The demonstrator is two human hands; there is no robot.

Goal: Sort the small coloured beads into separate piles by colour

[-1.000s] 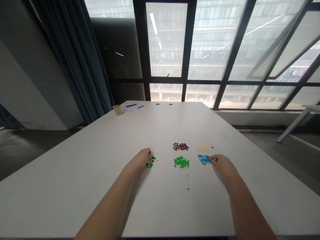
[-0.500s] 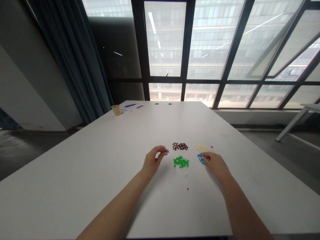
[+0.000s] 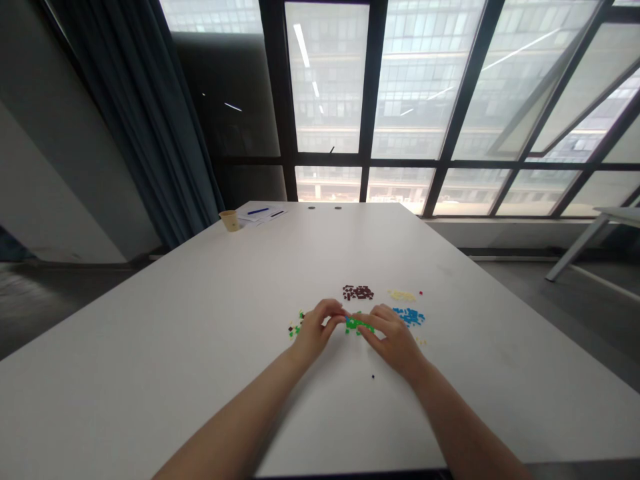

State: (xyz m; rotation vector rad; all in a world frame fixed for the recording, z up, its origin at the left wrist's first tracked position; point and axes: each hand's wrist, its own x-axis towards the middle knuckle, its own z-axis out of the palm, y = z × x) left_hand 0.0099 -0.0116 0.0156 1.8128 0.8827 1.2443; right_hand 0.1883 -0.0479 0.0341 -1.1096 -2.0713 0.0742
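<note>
My left hand is closed in a pinch on a small blue building brick. My right hand reaches in from the other side, its thumb and forefinger bent close to that brick. Whatever lies between the right fingertips is too small to make out. Both hands meet just over a pile of green bricks, partly covering it. Right of them lies a pile of blue bricks, its near edge hidden by my right hand. Mixed green, yellow and dark bricks show beside my left hand.
Behind the hands are a pile of dark brown bricks, a pale yellow pile and one red piece. Some pale pieces and a dark bit lie nearer. A paper cup and papers stand far left.
My right hand has left the blue pile and moved left to my left hand's fingertips. The left hand has shifted slightly right and down, still with its blue brick.
</note>
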